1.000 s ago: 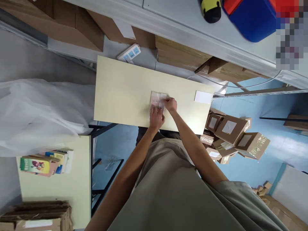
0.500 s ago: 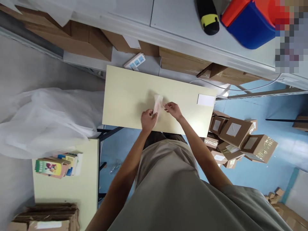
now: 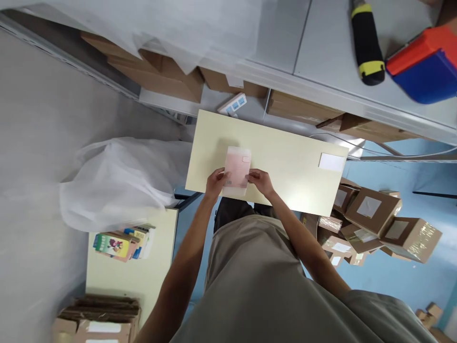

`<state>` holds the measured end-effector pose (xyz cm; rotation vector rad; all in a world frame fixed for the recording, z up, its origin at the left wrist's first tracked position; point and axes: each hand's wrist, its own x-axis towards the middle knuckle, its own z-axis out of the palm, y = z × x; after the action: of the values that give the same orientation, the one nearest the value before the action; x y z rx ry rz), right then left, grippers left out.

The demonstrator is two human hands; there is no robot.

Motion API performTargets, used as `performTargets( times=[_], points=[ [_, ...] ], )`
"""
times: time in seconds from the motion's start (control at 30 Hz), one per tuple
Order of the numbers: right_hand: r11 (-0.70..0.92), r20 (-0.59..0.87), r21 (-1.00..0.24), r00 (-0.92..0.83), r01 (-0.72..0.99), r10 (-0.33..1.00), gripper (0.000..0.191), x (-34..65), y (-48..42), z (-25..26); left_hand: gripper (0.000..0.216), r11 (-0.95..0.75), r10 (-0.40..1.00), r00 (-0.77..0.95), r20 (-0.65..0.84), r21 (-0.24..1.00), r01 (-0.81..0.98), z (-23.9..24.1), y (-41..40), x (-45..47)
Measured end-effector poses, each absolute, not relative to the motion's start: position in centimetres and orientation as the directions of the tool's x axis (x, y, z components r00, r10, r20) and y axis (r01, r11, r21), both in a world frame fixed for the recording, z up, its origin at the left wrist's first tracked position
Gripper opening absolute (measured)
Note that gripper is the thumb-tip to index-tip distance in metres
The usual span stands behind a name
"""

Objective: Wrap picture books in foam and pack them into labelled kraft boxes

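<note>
A flat pinkish packet (image 3: pixel 237 169) in clear wrap is held over the near edge of a pale yellow table (image 3: pixel 285 157). My left hand (image 3: pixel 215 180) grips its left edge with fingers closed. On the packet's right edge my right hand (image 3: pixel 260 180) pinches it. The packet faces up, with a small label near its top. A white card (image 3: pixel 332 162) lies at the table's right end, away from both hands.
A big white plastic bag (image 3: pixel 117 183) bulges to the left. A stack of books (image 3: pixel 121 243) rests on a second table. Cardboard boxes (image 3: pixel 374 219) pile on the blue floor at right. A power strip (image 3: pixel 235 104) and shelf boxes lie behind the table.
The packet was folded or edge-on between my hands half a second ago; now it is held flat and face up. My hands moved nearer the table's front edge, and the view shifted right.
</note>
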<state>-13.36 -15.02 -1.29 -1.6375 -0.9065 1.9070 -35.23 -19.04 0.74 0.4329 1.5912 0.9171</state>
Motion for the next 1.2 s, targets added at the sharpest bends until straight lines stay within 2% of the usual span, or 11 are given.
performTargets(
  times=[0.13, 0.3, 0.57, 0.77, 0.93, 1.2],
  points=[
    [-0.619, -0.636, -0.770, -0.101, 0.155, 0.765, 0.032, -18.9, -13.4, -2.3, 0.052, 0.638, 0.664, -0.383, -0.642, 0.754, -0.158, -1.5, -17.1, -39.3],
    [-0.572, -0.594, -0.774, 0.000, 0.273, 0.804, 0.026, -25.0, -10.0, -3.6, 0.031, 0.573, 0.731, -0.433, -0.528, 0.819, -0.031, -4.9, -12.6, -43.8],
    [-0.559, -0.570, -0.657, 0.151, 0.507, 0.807, 0.028, -30.3, -5.3, -4.7, 0.035, 0.542, 0.807, -0.391, -0.442, 0.819, 0.192, -9.1, -8.7, -47.6],
    [-0.525, -0.496, -0.587, 0.238, 0.617, 0.835, 0.023, -32.2, -5.4, -5.1, 0.039, 0.437, 0.886, -0.351, -0.303, 0.799, 0.414, -8.7, -9.5, -47.8],
    [-0.483, -0.438, -0.535, 0.262, 0.693, 0.860, 0.024, -32.4, -5.7, -4.6, 0.042, 0.428, 0.893, -0.348, -0.287, 0.782, 0.453, -7.6, -10.3, -48.0],
    [-0.279, -0.304, -0.690, 0.082, 0.668, 0.949, 0.029, -32.0, -8.5, 0.3, 0.025, 0.330, 0.919, -0.338, -0.202, 0.864, 0.381, -3.0, -16.4, -48.0]
  ],
)
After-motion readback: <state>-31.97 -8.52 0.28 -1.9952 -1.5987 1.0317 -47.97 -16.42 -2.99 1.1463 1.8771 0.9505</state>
